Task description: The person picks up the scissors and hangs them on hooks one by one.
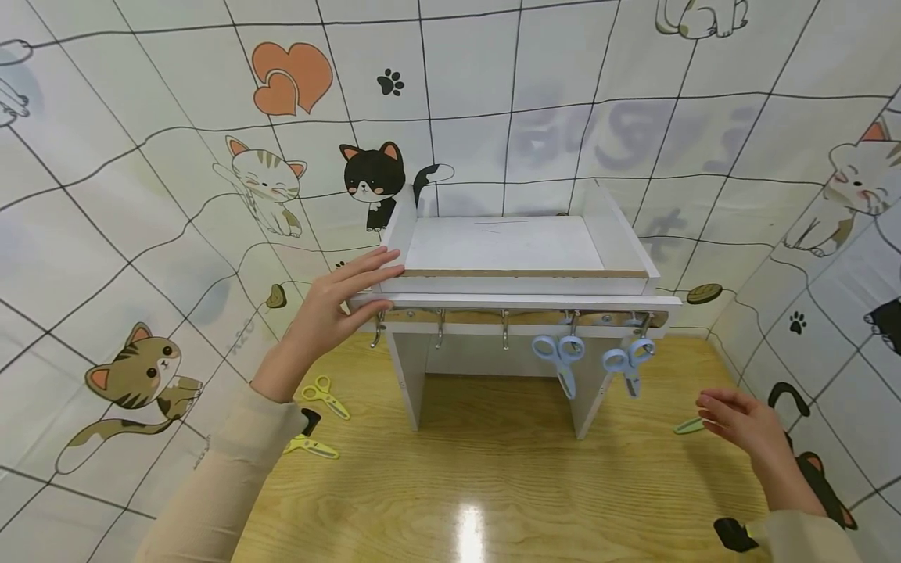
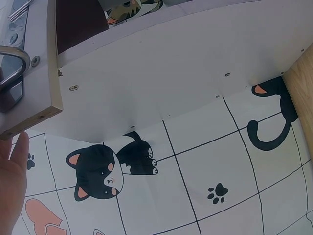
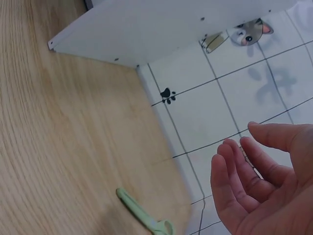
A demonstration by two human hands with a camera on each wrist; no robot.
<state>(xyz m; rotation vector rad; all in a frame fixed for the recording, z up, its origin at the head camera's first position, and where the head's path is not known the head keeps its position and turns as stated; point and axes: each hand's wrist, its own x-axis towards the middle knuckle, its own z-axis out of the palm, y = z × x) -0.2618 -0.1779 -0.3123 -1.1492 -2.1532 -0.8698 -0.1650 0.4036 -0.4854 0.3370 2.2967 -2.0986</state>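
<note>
My left hand (image 1: pixel 320 313) rests with extended fingers on the left end of a white shelf (image 1: pixel 507 300); its fingertips touch the board's corner in the left wrist view. Two pairs of blue scissors (image 1: pixel 561 360) (image 1: pixel 629 361) hang from the right-hand hooks of the rail under the shelf's front edge. Over the table's right side hovers my right hand (image 1: pixel 739 426), loosely curled and holding nothing. Just beyond its fingertips lies a pair of green scissors (image 3: pixel 139 213), partly covered by the hand in the head view.
Two pairs of yellow scissors (image 1: pixel 326 397) (image 1: pixel 312 447) lie on the wooden table (image 1: pixel 493 469) left of the shelf, the nearer one partly behind my left sleeve. Several metal hooks (image 1: pixel 504 330) stick out from the rail. A cat-print sheet (image 1: pixel 479 141) surrounds the table's back and sides.
</note>
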